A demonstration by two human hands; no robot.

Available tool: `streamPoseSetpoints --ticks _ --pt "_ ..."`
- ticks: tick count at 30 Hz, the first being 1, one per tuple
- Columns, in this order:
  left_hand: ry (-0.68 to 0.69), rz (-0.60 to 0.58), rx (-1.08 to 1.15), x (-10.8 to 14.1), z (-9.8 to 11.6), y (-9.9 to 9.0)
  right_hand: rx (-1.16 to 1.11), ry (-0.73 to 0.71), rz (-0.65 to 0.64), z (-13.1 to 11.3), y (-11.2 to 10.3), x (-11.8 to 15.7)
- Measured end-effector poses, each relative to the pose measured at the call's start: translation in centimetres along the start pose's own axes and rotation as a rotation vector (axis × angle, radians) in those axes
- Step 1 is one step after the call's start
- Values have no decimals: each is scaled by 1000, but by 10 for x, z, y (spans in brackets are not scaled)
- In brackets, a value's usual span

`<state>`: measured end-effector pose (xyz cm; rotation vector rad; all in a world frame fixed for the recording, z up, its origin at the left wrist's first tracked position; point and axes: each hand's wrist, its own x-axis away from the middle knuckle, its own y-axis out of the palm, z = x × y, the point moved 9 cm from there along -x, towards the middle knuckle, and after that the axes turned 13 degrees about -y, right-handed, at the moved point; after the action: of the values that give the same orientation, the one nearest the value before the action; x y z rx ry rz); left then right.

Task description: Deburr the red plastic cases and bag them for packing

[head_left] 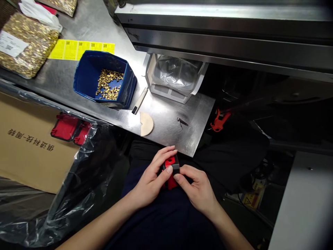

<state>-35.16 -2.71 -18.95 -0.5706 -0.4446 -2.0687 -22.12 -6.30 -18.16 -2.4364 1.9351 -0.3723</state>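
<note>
A: Where's the red-and-black part point(175, 167)?
B: Above the lap point(166, 215), near the bench point(166, 119). Left hand point(152, 177) clasps it, thumb on top. Right hand point(199, 187): thumb and forefinger at its right side; pinching anything between those 2, can't tell.
A: Handling?
B: I'd brace left, press lightly right.
A: Pointing?
B: Holed end benchward; long axis apparently runs away from the body.

Your left hand point(152, 177) is holding a red-and-black part point(172, 181) over your lap point(169, 218); your right hand point(199, 187) is touching its right side. On the metal bench point(166, 121), a blue bin point(131, 88) is holding small brass-coloured pieces point(109, 85), and a grey bin point(168, 93) is holding a clear plastic bag point(177, 73).
</note>
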Motion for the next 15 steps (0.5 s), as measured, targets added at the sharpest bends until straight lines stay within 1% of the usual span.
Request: streamPoseSetpoints --ticks 4,6,8,10,12,15 --pt "-12 -3 49 -1 0 -2 12 -13 -47 -3 0 2" --pt "-24 -9 113 1 -1 -3 -3 -48 -76 -8 2 2" --pt "-18 -26 210 3 -2 -2 -21 -96 -67 -13 1 2" --pt "-6 -53 272 6 -1 0 -31 -128 -26 -17 -2 3" --pt "-2 -83 254 8 -1 2 -30 -130 4 -18 -3 5" --pt "5 -117 175 11 2 5 -13 -113 14 -16 -4 8"
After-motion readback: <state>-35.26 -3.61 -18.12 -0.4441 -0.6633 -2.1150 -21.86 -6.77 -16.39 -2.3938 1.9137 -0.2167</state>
